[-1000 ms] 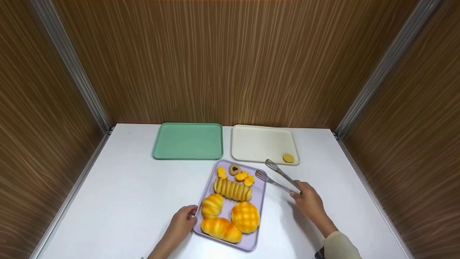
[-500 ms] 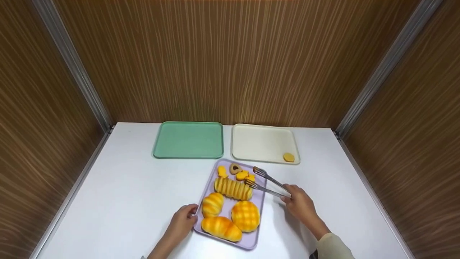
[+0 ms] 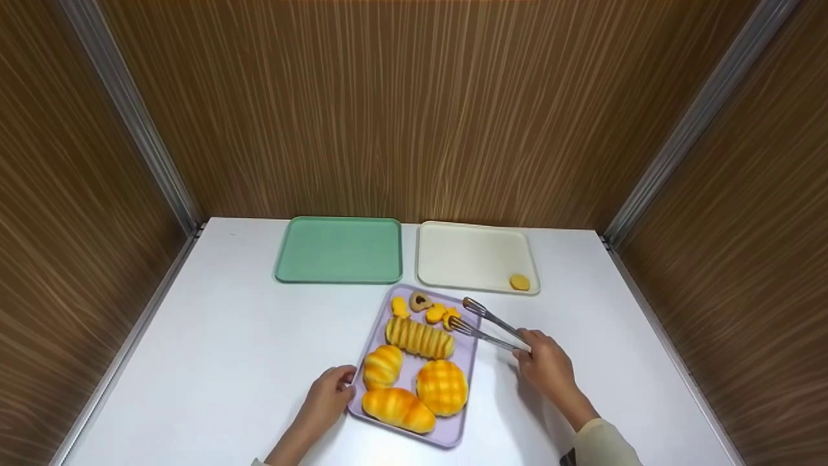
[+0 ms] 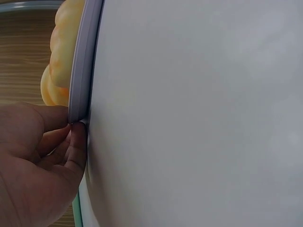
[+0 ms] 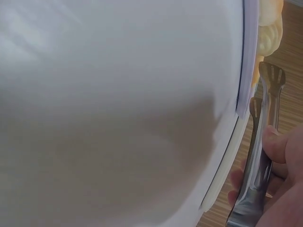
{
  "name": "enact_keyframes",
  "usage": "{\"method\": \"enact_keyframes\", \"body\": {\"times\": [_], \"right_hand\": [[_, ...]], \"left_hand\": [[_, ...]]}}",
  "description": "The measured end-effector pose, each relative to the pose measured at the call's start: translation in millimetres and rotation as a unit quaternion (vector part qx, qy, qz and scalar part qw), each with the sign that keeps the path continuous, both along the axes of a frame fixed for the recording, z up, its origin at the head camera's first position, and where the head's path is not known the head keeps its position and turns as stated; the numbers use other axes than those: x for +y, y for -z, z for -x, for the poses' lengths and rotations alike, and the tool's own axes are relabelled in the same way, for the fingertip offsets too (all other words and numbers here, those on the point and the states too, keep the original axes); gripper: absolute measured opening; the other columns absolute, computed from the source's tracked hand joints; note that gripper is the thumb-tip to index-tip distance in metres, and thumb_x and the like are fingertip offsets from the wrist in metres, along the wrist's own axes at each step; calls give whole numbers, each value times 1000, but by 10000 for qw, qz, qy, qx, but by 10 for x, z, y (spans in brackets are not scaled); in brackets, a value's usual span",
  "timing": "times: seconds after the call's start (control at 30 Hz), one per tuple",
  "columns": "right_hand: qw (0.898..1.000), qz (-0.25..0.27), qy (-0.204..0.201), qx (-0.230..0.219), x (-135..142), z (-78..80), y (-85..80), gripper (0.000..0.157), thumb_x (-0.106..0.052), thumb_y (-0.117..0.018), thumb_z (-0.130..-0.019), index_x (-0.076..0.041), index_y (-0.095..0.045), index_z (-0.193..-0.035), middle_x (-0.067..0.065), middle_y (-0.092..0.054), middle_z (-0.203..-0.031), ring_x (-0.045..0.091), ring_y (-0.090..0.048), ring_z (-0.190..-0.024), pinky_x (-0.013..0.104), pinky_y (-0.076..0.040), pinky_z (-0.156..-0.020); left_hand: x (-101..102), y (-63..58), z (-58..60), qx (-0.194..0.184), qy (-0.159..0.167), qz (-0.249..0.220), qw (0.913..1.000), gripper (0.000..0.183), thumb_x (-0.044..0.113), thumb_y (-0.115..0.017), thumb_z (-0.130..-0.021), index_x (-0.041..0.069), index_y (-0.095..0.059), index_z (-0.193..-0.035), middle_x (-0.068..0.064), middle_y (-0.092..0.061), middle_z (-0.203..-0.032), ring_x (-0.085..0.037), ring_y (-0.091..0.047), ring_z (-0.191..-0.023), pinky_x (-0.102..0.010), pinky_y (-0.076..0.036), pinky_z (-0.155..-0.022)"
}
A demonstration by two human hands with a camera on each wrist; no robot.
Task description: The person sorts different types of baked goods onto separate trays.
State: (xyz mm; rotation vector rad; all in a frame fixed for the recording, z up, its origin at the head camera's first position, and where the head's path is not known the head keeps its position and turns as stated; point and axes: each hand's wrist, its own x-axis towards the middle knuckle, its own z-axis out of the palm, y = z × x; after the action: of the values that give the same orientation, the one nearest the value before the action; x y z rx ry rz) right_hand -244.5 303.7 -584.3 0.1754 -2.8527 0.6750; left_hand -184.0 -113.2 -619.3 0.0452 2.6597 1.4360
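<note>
In the head view my left hand [image 3: 326,398] is at the left edge of a purple tray [image 3: 449,430]. Its thumb and fingers pinch the tray's rim [image 4: 80,71] in the left wrist view. My right hand [image 3: 548,369] grips metal tongs [image 5: 255,184], their arms spread apart. The lower tip overlaps a small yellow cookie [image 3: 451,314] at the tray's upper right; the other tip hangs over the rim. Beside it lie more small yellow cookies [image 3: 435,313] and a cookie with a dark heart centre [image 3: 420,301]. A ridged bread roll [image 3: 419,338] lies just below them.
Lower on the purple tray sit a round checked bun [image 3: 442,388], a small twisted bread [image 3: 382,367] and a long bread roll [image 3: 398,410]. Behind stand a green tray [image 3: 339,249] and a cream tray [image 3: 472,255] bearing one round cookie [image 3: 519,282]. Wood-grain panels [image 3: 414,110] enclose the table.
The tongs moved left from beside the purple tray to over its cookies, then shifted slightly back right and up. My left hand stays at the tray's edge.
</note>
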Motion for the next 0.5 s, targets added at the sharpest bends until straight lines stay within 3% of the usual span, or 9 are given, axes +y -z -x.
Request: {"method": "enact_keyframes", "body": {"times": [0.5], "right_hand": [[9994,-250,-65,214,-148,-58,68,38,-14,-75,-89,-4,-66,-124,12,-69,-115,35,-66,-100,52,-53,-82]], "left_hand": [[-15,21,-6,272,0,-33,9996,34,2,-63,-91,-1,-64,-124,-7,-66,-106,-16,-60,-92,-30,-55,-79]]}}
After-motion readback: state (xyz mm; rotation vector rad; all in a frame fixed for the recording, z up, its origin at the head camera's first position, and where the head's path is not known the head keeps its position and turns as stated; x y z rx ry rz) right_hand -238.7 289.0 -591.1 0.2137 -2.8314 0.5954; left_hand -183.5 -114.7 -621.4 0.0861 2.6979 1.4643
